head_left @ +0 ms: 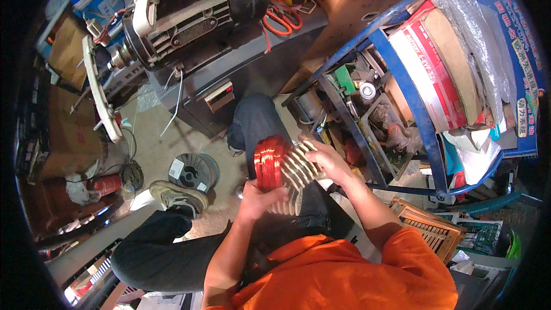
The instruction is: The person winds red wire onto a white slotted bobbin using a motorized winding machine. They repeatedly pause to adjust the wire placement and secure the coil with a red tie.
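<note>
Above my lap sits a thick bundle of shiny red copper wire [268,163], wound in a ring. Against its right side is a pale ribbed winding former [302,167] with several parallel fins; some of it shows below the coil too. My left hand [261,200] is closed round the lower end, its thumb across the pale fins beside the wire. At the upper right end of the former, my right hand [328,161] grips with the thumb on top and the other fingers partly hidden behind it. Coil and former touch each other.
A motor [198,14] with a long white crank arm [99,89] stands on a dark cabinet [252,72] ahead. Orange-handled scissors [282,20] lie beside it. A wire spool [194,171] rests on the floor by my shoe. A blue rack [402,74] with cartons stands right.
</note>
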### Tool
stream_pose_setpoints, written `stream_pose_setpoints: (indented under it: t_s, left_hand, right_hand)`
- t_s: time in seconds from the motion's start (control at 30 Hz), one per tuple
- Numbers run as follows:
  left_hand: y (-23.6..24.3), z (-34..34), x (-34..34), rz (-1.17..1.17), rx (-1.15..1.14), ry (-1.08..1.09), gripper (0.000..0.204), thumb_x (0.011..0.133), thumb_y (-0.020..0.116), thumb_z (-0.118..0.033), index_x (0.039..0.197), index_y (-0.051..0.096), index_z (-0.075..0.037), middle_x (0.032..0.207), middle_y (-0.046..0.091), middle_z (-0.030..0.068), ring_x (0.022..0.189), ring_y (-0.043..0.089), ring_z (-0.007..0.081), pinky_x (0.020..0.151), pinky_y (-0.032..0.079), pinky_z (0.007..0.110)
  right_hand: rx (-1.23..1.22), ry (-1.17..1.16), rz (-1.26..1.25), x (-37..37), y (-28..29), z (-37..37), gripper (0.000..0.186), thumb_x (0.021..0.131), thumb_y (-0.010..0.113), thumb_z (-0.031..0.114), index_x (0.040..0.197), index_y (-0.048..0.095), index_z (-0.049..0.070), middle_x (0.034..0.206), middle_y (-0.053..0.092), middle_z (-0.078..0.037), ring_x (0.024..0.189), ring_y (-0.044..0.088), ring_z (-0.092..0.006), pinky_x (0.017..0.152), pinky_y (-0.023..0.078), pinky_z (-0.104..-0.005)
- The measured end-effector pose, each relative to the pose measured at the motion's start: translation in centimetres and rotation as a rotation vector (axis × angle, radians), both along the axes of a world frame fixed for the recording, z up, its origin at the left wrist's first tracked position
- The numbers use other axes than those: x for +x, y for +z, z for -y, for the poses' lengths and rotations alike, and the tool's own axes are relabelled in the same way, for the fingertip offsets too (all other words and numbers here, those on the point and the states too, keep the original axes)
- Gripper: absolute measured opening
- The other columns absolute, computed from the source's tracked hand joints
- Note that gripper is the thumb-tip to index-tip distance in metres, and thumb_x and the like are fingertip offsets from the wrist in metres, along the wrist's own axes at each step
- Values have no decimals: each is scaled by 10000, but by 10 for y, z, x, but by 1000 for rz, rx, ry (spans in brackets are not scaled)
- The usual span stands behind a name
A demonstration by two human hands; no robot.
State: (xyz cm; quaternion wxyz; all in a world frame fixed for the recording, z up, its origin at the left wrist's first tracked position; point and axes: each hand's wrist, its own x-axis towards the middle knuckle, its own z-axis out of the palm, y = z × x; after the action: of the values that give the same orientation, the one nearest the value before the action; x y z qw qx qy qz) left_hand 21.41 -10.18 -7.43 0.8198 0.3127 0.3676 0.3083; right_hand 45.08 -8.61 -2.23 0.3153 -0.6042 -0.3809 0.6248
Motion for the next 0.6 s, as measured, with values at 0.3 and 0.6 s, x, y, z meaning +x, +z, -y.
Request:
stream_pose_setpoints:
  t_s: [0.3, 0.6]
  left_hand:
    - [-13, 4, -3, -116, 46, -49, 228, 832, 771, -83, 1033, 697, -5, 856, 714, 39, 765, 663, 115, 716, 530, 270]
    - [14, 10, 8, -252, 145, -43, 96, 862, 758, -93, 896, 699, -26, 795, 708, 14, 680, 626, 77, 624, 509, 246]
  right_hand:
    - [122, -169, -415, 36, 62, -41, 545, 892, 546, 256, 1325, 523, -74, 1276, 626, -153, 1191, 595, -257, 1077, 416, -365]
    - [408, -367, -160, 25, 113, -224, 317, 946, 631, 407, 1044, 680, 109, 819, 654, 39, 663, 595, -63, 573, 458, -231]
